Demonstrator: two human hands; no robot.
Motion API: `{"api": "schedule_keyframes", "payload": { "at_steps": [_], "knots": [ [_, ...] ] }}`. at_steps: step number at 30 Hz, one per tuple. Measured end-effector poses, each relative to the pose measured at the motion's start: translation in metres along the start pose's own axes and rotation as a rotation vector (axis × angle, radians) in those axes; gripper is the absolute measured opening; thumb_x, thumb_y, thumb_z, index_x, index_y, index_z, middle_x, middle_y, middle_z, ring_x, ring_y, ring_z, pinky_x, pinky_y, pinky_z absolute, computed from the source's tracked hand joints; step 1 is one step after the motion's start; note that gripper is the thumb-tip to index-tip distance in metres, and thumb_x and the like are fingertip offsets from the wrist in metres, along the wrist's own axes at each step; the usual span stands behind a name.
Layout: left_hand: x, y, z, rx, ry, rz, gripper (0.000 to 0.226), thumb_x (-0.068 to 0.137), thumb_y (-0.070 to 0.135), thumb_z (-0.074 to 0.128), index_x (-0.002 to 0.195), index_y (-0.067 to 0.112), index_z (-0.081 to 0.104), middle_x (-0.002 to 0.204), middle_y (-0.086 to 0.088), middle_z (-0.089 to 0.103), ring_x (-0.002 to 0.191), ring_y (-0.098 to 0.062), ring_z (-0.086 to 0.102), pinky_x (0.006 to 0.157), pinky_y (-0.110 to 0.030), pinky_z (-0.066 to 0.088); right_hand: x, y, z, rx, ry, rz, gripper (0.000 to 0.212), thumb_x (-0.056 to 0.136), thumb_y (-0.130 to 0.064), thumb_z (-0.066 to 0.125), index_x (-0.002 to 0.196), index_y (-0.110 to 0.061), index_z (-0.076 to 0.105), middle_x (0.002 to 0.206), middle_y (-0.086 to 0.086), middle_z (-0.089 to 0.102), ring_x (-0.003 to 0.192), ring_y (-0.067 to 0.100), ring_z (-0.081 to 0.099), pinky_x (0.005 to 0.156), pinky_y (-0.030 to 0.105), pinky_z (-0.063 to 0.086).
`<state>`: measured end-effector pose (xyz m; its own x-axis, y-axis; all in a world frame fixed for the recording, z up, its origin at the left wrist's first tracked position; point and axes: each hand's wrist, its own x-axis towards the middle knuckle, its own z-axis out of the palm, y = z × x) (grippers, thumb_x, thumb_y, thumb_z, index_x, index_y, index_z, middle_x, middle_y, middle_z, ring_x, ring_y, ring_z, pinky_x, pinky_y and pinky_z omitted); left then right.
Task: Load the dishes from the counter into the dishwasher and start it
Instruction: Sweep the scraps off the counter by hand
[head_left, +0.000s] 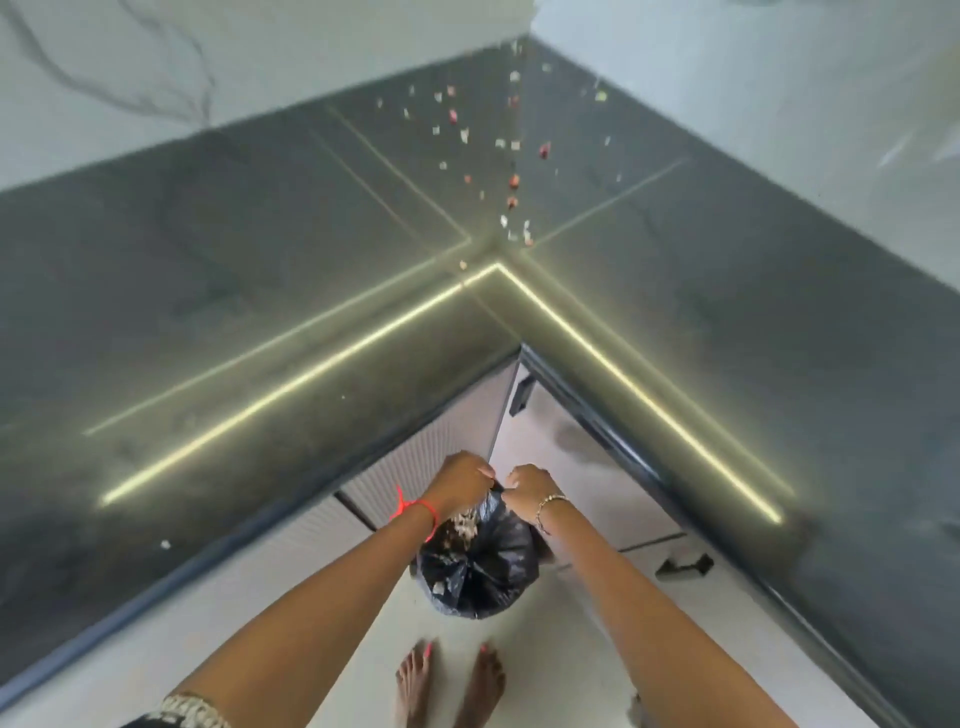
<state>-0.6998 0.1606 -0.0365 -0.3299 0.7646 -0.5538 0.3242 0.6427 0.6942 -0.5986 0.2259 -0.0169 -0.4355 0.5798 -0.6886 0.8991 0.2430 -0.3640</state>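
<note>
I look down into the inner corner of an L-shaped dark glossy counter (260, 291). Below its edge, both hands hold up a black bin bag (480, 566) by its gathered top. My left hand (462, 480), with a red thread on the wrist, grips the bag's neck from the left. My right hand (527, 491), wearing a thin bracelet, grips it from the right. Pale food scraps show inside the bag's mouth. No dishes and no dishwasher are in view.
Small food crumbs (511, 192) are scattered on the counter near the back corner. Pale cabinet fronts (415, 457) with dark handles (522, 395) run under the counter. My bare feet (449, 686) stand on a light floor. Bright light strips reflect along the counter edges.
</note>
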Motion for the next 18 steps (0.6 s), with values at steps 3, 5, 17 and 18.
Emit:
{"api": "schedule_keyframes", "payload": {
  "at_steps": [3,5,17,18],
  "knots": [
    [-0.022,0.033,-0.031,-0.002,-0.014,0.108,0.025,0.088,0.005,0.053,0.108,0.002,0.067,0.112,-0.017,0.067,0.102,-0.024,0.063,0.083,-0.019,0.044,-0.030,-0.025,-0.036,-0.033,0.060,-0.063,0.029,0.087,-0.011,0.048,0.107,0.003,0.063,0.114,0.017,0.063,0.105,0.029,0.059,0.082,0.031,0.049],
    [-0.033,0.052,-0.050,0.006,0.001,0.180,0.026,0.086,0.008,0.054,0.107,0.003,0.068,0.105,-0.018,0.069,0.087,-0.017,0.067,0.079,-0.020,0.047,-0.045,-0.041,-0.059,-0.093,0.097,-0.128,0.028,0.087,-0.014,0.048,0.104,0.002,0.063,0.113,0.017,0.062,0.104,0.029,0.059,0.078,0.029,0.045],
    [-0.049,0.131,-0.134,0.030,0.280,0.533,0.018,0.086,-0.001,0.055,0.098,-0.005,0.068,0.091,-0.015,0.070,0.073,-0.014,0.063,0.073,-0.015,0.050,-0.081,-0.077,-0.157,0.083,0.527,-0.357,0.025,0.090,-0.006,0.048,0.103,-0.004,0.069,0.100,0.010,0.068,0.078,0.012,0.052,0.057,0.014,0.035],
    [-0.044,0.137,-0.137,0.026,0.293,0.530,0.018,0.086,-0.003,0.055,0.098,-0.005,0.068,0.090,-0.016,0.070,0.069,-0.011,0.062,0.070,-0.011,0.049,-0.078,-0.076,-0.165,0.095,0.543,-0.367,0.025,0.090,-0.006,0.048,0.102,-0.004,0.069,0.100,0.011,0.068,0.076,0.013,0.053,0.058,0.015,0.036]
  ]
}}
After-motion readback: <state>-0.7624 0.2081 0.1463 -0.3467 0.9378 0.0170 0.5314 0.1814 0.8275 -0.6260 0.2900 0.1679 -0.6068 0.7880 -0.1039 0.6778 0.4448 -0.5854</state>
